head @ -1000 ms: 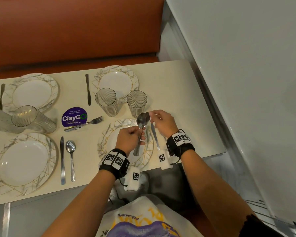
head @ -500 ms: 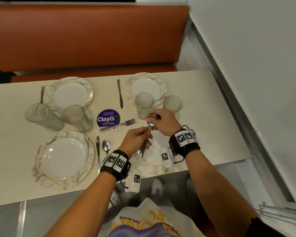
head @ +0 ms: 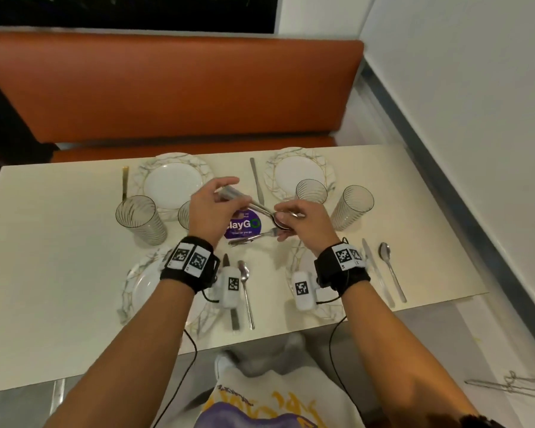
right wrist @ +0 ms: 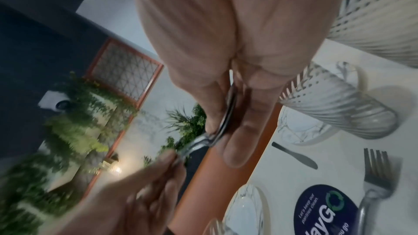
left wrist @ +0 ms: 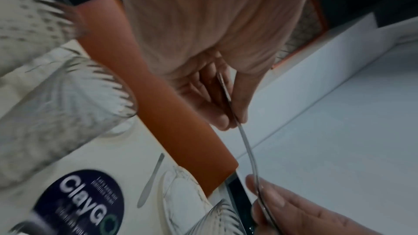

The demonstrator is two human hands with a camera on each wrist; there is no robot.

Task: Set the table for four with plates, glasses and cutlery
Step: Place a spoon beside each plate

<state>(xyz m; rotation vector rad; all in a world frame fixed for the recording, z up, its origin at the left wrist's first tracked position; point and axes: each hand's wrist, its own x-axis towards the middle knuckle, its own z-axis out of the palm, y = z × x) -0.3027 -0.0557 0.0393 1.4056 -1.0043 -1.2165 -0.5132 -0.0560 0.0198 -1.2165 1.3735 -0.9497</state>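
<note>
A metal spoon (head: pixel 261 208) hangs level over the middle of the table between both hands. My left hand (head: pixel 226 193) pinches its handle (left wrist: pixel 228 110). My right hand (head: pixel 280 220) grips the bowl end (right wrist: pixel 226 117); whether a second spoon is stacked there is unclear. Four marbled plates are laid out: far left (head: pixel 173 183), far right (head: pixel 300 171), near left (head: pixel 142 282), and near right (head: pixel 297 257), mostly hidden by my wrist. A knife (head: pixel 233 316) and spoon (head: pixel 246 291) flank the near left plate; another knife (head: pixel 377 273) and spoon (head: pixel 391 273) lie right of the near right plate.
Ribbed glasses stand at left (head: pixel 141 220), behind my left hand (head: pixel 184 214), and at right (head: pixel 311 191), (head: pixel 352 206). A fork (head: pixel 254 237) lies by a purple ClayGo sticker (head: pixel 247 225). A knife (head: pixel 257 180) lies between the far plates. An orange bench (head: pixel 167 88) lies beyond; a wall is at right.
Both hands have lifted from over the near right plate toward the table's middle. The spoon has swung from upright to nearly level between them.
</note>
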